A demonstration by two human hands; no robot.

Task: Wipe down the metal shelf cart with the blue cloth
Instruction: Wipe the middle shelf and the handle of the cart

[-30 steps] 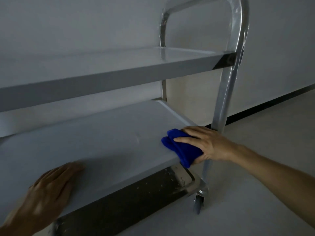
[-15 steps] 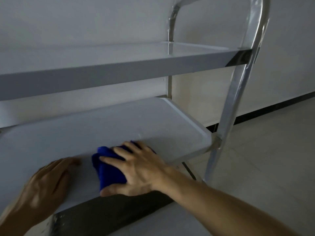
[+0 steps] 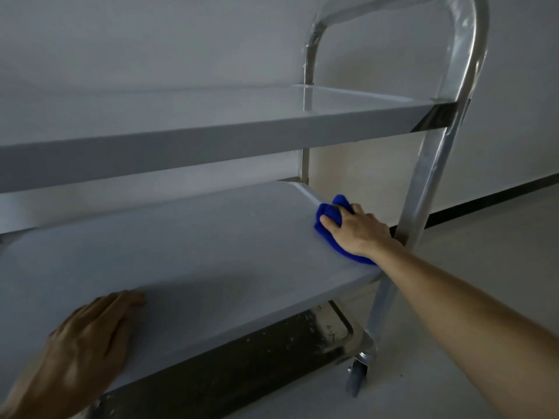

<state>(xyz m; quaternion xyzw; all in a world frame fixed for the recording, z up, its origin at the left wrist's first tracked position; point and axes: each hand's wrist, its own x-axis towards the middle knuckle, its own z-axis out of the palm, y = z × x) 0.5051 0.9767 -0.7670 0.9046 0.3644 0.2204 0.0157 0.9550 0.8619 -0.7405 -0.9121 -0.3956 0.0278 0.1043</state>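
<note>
The metal shelf cart (image 3: pixel 423 182) fills the view, with three shelves and a shiny tube frame on its right end. My right hand (image 3: pixel 357 229) presses the bunched blue cloth (image 3: pixel 331 213) flat onto the middle shelf (image 3: pixel 196 237), at its right end near the far corner. My left hand (image 3: pixel 87 343) rests palm down on the near left part of the same shelf, fingers spread, holding nothing.
The top shelf (image 3: pixel 211 116) overhangs the middle one. Below is the dark, speckled bottom shelf (image 3: pixel 242 358) and a caster wheel (image 3: pixel 358 378). A pale wall with a black skirting strip (image 3: pixel 490 198) runs behind; light floor lies to the right.
My right hand has swept the blue cloth from the near middle of the shelf back to its right end, further toward the far corner. My left hand has stayed put.
</note>
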